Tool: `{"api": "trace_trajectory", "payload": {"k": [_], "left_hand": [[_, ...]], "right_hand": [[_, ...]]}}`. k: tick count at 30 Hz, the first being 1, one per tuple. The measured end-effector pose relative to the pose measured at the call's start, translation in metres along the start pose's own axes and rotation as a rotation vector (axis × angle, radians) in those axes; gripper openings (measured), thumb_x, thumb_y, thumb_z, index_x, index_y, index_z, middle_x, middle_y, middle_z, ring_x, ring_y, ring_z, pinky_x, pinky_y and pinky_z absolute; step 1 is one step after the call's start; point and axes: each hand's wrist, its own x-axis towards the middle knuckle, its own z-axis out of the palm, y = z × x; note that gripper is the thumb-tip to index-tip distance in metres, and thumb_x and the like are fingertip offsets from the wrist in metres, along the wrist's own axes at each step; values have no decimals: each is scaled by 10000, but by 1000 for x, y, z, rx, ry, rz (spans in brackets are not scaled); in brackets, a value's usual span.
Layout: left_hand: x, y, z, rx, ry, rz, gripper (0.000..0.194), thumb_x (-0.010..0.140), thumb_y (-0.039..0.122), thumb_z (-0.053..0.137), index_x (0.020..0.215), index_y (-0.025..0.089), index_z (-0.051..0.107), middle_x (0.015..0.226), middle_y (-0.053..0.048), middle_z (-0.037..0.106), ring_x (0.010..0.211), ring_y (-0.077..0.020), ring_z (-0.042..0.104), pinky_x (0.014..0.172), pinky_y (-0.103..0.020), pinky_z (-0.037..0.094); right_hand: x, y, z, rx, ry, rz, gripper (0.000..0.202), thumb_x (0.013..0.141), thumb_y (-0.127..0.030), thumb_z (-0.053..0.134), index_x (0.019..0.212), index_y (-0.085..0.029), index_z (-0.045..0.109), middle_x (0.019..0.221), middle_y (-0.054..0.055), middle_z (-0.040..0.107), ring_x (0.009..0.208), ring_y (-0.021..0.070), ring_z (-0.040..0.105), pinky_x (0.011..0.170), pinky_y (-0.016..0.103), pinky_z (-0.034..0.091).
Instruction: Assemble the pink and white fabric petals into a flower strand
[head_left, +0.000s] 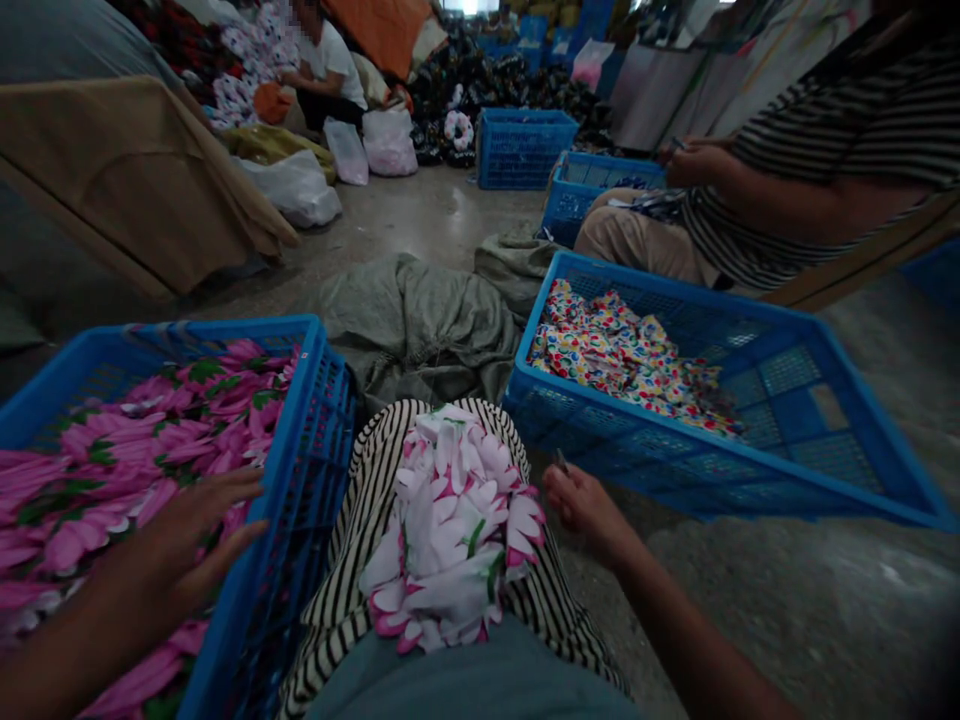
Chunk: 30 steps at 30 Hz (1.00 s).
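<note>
My left hand (184, 545) hovers over the near side of a blue plastic crate (306, 375), fingers spread and holding nothing. Pink fabric flower pieces (180, 430) with green parts fill that crate. On my lap, over striped cloth (360, 480), lies a heap of white and pink petal-shaped fabric pieces (457, 530). To the right of the heap, my right hand (585, 505) is closed around a small metal tool (561, 461). Only the tool's tip shows above the fingers; the rest is hidden in the fist.
Another blue crate (675, 425), at right, holds multicoloured printed fabric pieces (615, 350). Grey-green sacking (420, 320) lies between the crates. A person in a striped top (817, 170) sits at right, another person (330, 65) at the back. More blue crates (525, 150) and plastic bags (390, 140) stand beyond.
</note>
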Motion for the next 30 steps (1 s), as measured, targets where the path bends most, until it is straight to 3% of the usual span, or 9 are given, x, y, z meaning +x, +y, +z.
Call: {"api": "trace_trajectory", "payload": {"k": [4,8,12,17,19,22,25,27,30], "left_hand": [[26,23,52,165,-259,231,416,676,188,654,1075,299,611,1213,-33,560,1109,-248,482,974,-340,350],[40,56,89,-20,-356,280,314,735,168,581,1028,264,643,1134,-79,605,1080,-240,507,950,-339,367],[48,70,109,-414,-271,-15,180,766,233,564,915,217,663,965,-95,654,940,-222,579,854,-319,428],[60,86,138,-1085,-279,-427,381,749,360,587,1087,188,560,1029,-111,614,856,-209,607,705,-302,483],[65,90,143,-1199,-292,-464,329,740,315,606,1029,158,583,921,-100,642,740,-175,615,645,-269,474],[67,87,139,-1161,-109,-444,234,713,259,637,922,164,595,733,-31,644,579,-122,579,568,-228,443],[66,82,131,-1005,-66,-450,200,692,278,650,848,166,593,666,3,614,542,-108,548,523,-203,408],[65,81,127,-912,-127,-448,194,682,280,651,821,158,592,670,2,606,553,-111,540,510,-198,391],[66,81,122,-801,-172,-384,163,676,263,648,774,150,583,667,6,584,576,-112,520,517,-197,376]], "right_hand": [[-11,12,5,-74,-249,51,294,723,-379,617,589,-132,528,473,-58,411,396,39,261,375,180,136],[-20,-3,-12,168,-176,-18,208,650,-313,675,626,-132,576,450,-55,419,384,50,295,381,180,191],[-29,-38,-24,329,-68,-147,183,546,-264,720,628,-129,627,451,-12,505,377,93,407,379,206,293],[-28,-63,16,373,-203,-227,286,487,-329,747,691,-149,660,511,22,569,414,139,476,404,249,368],[-23,-64,36,315,-295,-241,241,527,-331,737,656,-147,649,496,12,542,431,129,462,430,247,368],[-11,-64,52,291,-361,-310,267,596,-399,704,611,-150,608,478,-22,475,411,76,367,415,203,299],[1,-68,56,305,-365,-338,398,637,-535,635,789,-168,616,433,-83,371,359,34,205,370,165,185],[6,-72,60,230,-358,-315,442,629,-508,660,911,-172,606,481,-71,438,365,38,257,367,161,203],[8,-76,69,135,-387,-244,293,611,-375,722,753,-144,612,573,-18,544,443,71,412,407,177,298]]}}
